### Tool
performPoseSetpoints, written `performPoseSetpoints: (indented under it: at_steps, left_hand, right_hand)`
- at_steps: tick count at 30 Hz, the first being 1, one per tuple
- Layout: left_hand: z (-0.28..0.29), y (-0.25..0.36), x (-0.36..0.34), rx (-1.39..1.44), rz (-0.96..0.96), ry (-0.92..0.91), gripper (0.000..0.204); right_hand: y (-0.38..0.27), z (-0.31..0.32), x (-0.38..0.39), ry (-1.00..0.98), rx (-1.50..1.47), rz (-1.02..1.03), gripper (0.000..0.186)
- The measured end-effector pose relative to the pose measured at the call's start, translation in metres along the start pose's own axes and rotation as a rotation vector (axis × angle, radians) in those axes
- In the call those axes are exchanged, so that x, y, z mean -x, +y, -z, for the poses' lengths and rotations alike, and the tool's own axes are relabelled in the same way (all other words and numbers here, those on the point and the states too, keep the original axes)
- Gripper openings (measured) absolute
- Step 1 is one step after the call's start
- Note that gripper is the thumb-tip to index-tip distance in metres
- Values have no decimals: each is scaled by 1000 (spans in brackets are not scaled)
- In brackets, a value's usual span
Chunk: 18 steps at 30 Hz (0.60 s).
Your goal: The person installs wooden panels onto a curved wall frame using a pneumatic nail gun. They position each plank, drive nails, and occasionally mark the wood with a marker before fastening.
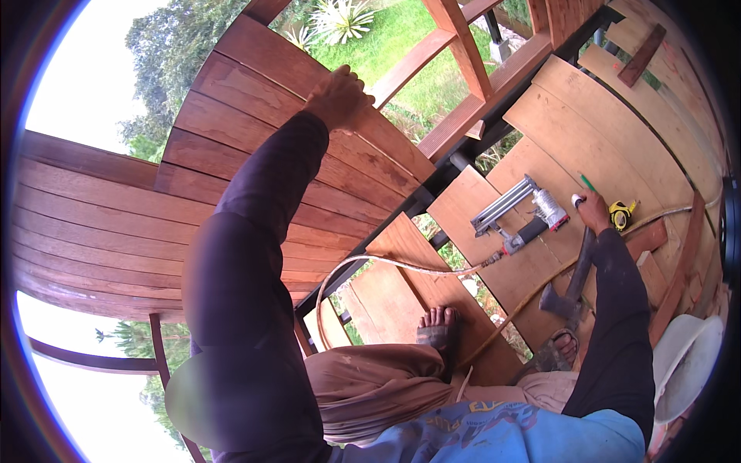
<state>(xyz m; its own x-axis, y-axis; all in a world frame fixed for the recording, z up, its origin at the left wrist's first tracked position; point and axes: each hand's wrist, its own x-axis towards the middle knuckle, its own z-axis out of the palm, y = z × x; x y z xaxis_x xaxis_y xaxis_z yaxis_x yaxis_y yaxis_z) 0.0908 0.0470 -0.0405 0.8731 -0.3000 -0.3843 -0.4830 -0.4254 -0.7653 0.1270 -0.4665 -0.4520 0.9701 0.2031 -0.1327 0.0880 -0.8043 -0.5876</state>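
My left hand (337,100) reaches far forward, its fingers curled over the edge of a curved panel of reddish-brown wooden boards (255,108). Low over the plywood, my right hand (594,211) has its fingers drawn together at a small white piece. A thin green stick, like a pencil (588,183), lies just beyond those fingers; whether they touch it I cannot tell. Beside this hand sits a yellow and black tape measure (620,216). A nail gun (521,216) rests to its left with an air hose attached. Below my right forearm lies a hammer-like tool (563,303), partly covered.
Plywood sheets (532,166) cover the dark frame beams, with gaps between them showing ground below. The pale hose (386,266) loops past my bare foot (438,328). Wood offcuts (679,266) and a white bucket-like container (687,366) are at the right. Open wooden framing (463,54) stands ahead.
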Motion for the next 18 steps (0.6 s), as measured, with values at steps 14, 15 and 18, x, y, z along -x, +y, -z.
performPoseSetpoints:
  at_steps: [14, 15, 18]
  left_hand:
    - [4, 2, -2, 6, -22, -44, 52]
    - [6, 3, -3, 13, -23, -52, 52]
    - [4, 1, -2, 19, -22, -61, 51]
  right_hand:
    - [-5, 3, 5, 33, 21, -2, 27]
    - [-6, 5, 5, 16, 35, -11, 27]
    - [-8, 6, 4, -13, 42, -27, 27]
